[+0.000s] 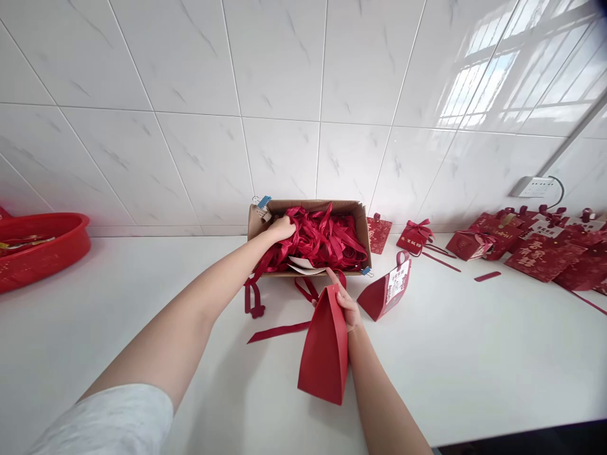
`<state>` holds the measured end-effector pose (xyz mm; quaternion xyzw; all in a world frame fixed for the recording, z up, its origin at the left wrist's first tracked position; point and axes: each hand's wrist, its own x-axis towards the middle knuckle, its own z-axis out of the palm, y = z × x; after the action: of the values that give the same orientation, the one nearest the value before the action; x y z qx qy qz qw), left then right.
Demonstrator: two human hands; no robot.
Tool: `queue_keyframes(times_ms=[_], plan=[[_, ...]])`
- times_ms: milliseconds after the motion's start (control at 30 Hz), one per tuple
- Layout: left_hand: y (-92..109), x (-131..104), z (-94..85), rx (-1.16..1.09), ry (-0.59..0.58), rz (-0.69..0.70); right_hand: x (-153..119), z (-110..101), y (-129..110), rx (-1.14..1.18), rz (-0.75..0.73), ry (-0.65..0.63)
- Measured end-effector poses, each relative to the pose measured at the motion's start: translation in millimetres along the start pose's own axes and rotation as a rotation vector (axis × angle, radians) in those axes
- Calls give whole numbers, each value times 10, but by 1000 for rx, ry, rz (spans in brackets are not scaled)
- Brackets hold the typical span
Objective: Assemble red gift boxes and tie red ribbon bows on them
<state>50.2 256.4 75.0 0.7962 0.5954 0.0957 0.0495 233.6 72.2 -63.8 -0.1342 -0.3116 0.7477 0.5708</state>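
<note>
My left hand (283,229) reaches into a cardboard box (364,237) filled with tangled dark-red ribbons (327,237). Its fingers are curled in at the ribbons, their tips hidden. My right hand (349,309) grips a red paper gift box (323,354) with a pointed top, held tilted above the table in front of the cardboard box. Its index finger points up toward a white paper piece (307,266) at the box's front rim. A loose ribbon (279,331) trails left from behind the gift box.
A printed red gift box (386,292) lies to the right. Farther right stand a small bow-tied box (413,237) and several red gift boxes (545,253). A red basin (52,243) sits at left. The tiled wall (284,151) closes off the back, with a power socket (535,187).
</note>
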Motion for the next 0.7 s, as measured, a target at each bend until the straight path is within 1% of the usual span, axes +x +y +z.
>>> queue_keyframes(times_ms=[67,133,200,267,333,400,467,533,600,633,700], plan=[[58,-7,27,70,15,-34,12,4,1,14,-6,-7],[122,-39,50,135,49,-19,23,6,3,26,-15,-4],[171,-67,22,169,74,5,32,7,3,25,-22,1],[195,-74,-84,173,54,-1,39,1,1,18,-25,-5],[212,-68,-242,166,11,-31,45,-11,-2,19,-20,-25],[252,-68,-379,169,-5,-51,52,-27,-4,27,-13,-37],[337,-86,-421,171,-4,-23,58,-39,-4,35,-9,-29],[455,-111,-340,159,-78,45,61,-46,-3,38,-8,-20],[566,-123,-174,149,-200,78,61,-46,-2,41,-9,-21],[605,-120,-87,149,-235,72,59,-45,-2,42,-10,-22],[631,-88,38,144,-224,60,55,-42,-1,37,-9,-20]])
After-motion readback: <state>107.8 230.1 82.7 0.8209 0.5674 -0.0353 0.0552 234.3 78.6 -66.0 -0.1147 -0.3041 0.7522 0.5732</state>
